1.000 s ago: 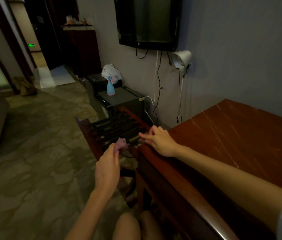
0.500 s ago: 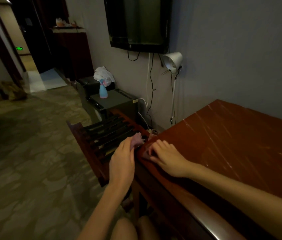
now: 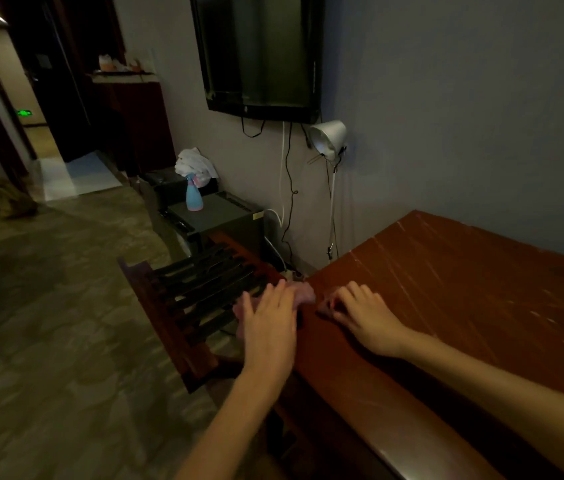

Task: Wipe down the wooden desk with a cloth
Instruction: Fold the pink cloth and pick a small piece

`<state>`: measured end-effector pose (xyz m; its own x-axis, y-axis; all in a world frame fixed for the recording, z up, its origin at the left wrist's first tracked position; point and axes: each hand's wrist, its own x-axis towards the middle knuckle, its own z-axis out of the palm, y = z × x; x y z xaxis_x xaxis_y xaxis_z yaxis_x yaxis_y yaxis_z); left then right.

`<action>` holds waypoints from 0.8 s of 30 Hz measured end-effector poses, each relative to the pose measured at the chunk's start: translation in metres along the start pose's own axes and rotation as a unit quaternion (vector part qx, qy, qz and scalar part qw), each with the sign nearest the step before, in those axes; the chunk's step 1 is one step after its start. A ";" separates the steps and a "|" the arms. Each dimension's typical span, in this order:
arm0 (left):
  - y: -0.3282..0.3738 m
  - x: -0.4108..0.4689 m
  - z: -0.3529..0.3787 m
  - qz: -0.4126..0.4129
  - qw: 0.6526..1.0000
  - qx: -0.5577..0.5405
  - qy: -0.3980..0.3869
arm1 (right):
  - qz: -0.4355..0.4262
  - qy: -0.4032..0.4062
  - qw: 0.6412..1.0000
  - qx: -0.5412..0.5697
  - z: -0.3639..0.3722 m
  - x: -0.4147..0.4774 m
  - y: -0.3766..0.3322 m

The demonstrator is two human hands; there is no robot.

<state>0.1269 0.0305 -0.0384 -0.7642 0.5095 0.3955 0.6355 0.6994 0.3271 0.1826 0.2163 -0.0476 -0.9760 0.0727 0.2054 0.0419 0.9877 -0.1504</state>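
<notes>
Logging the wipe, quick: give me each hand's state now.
Left hand: open, straight fingers pressing the pink cloth at the desk corner.
Right hand: open, fingertips resting on the desk top.

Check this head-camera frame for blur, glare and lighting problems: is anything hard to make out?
Head view: dim overall, far doorway nearly black; left hand and cloth smeared by motion blur, right hand sharper; soft sheen along the front edge of the desk; wide-angle bend in the TV edges.
</notes>
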 end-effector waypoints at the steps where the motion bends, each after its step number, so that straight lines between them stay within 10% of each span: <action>1: 0.009 -0.001 0.007 0.012 0.999 0.014 -0.031 | -0.013 0.000 1.000 -0.006 0.001 -0.006 -0.006; 24: 0.049 0.128 0.025 -0.021 0.993 0.044 -0.103 | 0.002 0.014 1.000 0.008 -0.008 0.015 0.026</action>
<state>0.0576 0.1419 0.0067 -0.8017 0.5645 0.1965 0.5978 0.7587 0.2589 0.1708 0.2444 -0.0406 -0.9693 0.0816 0.2320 0.0430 0.9851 -0.1667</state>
